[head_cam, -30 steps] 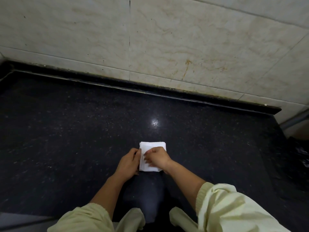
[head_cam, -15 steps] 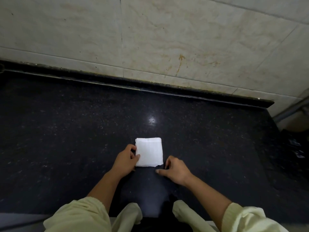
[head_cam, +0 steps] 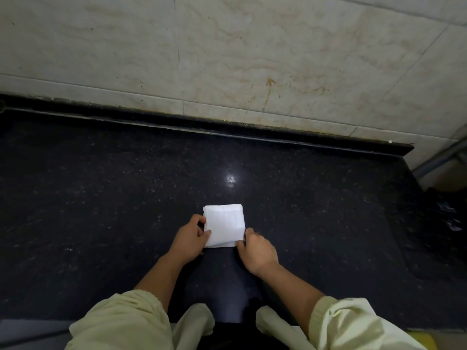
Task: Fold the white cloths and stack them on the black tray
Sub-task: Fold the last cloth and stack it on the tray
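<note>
One folded white cloth [head_cam: 225,224] is pinched at opposite edges by the left hand [head_cam: 188,239] and right hand [head_cam: 257,251]. Soft and light, it is likely best lifted from both sides.

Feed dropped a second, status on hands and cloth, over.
Left hand pinches folded white cloth, left edge. Right hand grips near right corner. Cloth flat on dark counter. Nothing in the way; tray not seen.

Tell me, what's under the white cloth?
The black counter shows all around the folded cloth, so it lies on that. The spot right beneath is covered. The left hand and right hand hold its near edges.
</note>
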Demonstrator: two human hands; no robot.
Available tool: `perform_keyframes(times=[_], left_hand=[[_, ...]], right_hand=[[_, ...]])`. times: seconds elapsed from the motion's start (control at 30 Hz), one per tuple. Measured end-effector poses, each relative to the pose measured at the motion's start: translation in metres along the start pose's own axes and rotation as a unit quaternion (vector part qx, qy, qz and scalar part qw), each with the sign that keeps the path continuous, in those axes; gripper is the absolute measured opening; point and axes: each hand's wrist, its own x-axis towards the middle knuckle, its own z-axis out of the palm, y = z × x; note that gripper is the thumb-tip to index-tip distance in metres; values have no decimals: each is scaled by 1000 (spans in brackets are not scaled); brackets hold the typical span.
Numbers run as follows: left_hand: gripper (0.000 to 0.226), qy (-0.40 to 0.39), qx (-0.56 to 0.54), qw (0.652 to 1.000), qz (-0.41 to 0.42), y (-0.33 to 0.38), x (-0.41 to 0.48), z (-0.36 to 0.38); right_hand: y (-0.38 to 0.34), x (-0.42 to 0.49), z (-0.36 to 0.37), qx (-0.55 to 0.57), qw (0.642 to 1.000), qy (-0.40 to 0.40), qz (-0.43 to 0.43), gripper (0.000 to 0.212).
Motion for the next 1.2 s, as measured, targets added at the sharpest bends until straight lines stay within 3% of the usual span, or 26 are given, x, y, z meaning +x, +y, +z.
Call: perform_keyframes(times=[0.13,0.3,0.4,0.53,0.67,0.77,0.83,0.93,1.0,1.1,1.2], left_hand=[[26,2,10,1000,-2,1,1,0],[25,3,23,1000,-9,3,0,-1],[27,-2,26,999,-18,5,-1,0],[30,-27,8,998,-60,12,0,-4],[32,67,47,994,-76,21,-2,-5],[30,73,-45,987,-136,25,-3,1],[15,50,-127,975,-173,28,-7,4],[27,34,-197,958,-207,30,-9,6],[19,25,-252,937,-241,33,-11,3],[13,-21,-303,913,-273,38,-17,-4],[19,-56,-365,887,-277,42,-19,-5]], right_hand=[[-2,-1,0,-10,1000,7,11,32],[13,-1,-7,15,999,-27,-11,16],[31,0,-13,74,995,-56,19,11],[35,13,-21,193,977,-40,77,3],[16,26,-22,263,959,-5,100,3],[5,32,-17,299,946,4,128,9],[1,33,-14,338,927,-16,159,13],[0,34,-16,403,894,-37,190,13],[0,31,-22,467,859,-56,205,13],[3,26,-30,557,795,-104,218,29],[6,24,-34,601,761,-122,214,36]])
